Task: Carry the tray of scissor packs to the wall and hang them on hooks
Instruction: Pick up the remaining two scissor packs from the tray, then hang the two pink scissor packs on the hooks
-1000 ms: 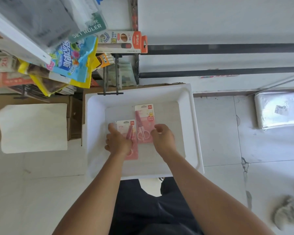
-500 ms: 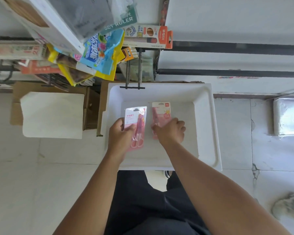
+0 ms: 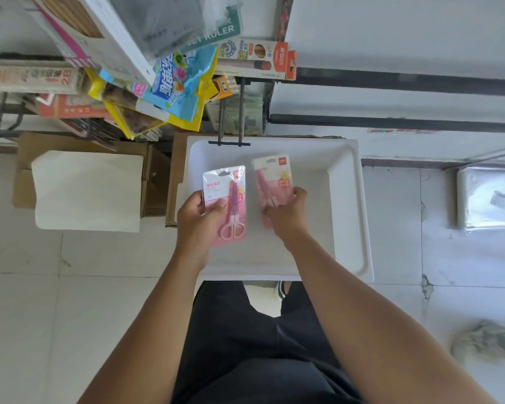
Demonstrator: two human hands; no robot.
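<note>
A white tray (image 3: 349, 205) lies below me, its far edge near the wall. My left hand (image 3: 194, 218) grips a pink scissor pack (image 3: 228, 204) by its left side, held above the tray's left half. My right hand (image 3: 287, 215) holds a second pink scissor pack (image 3: 271, 177) by its lower part, a little to the right and farther from me. A bare double-prong black hook (image 3: 230, 123) sticks out from the wall just past the tray's far edge.
Hanging stationery packs (image 3: 172, 83) crowd the wall at upper left. A white sheet (image 3: 88, 191) lies on cardboard boxes (image 3: 155, 182) left of the tray. A plastic-wrapped bundle (image 3: 489, 196) sits on the floor at right, a rag (image 3: 487, 339) at lower right.
Both hands picked a scissor pack each off the tray floor and raised them. The view shifted so the tray and wall goods sit more to the right.
</note>
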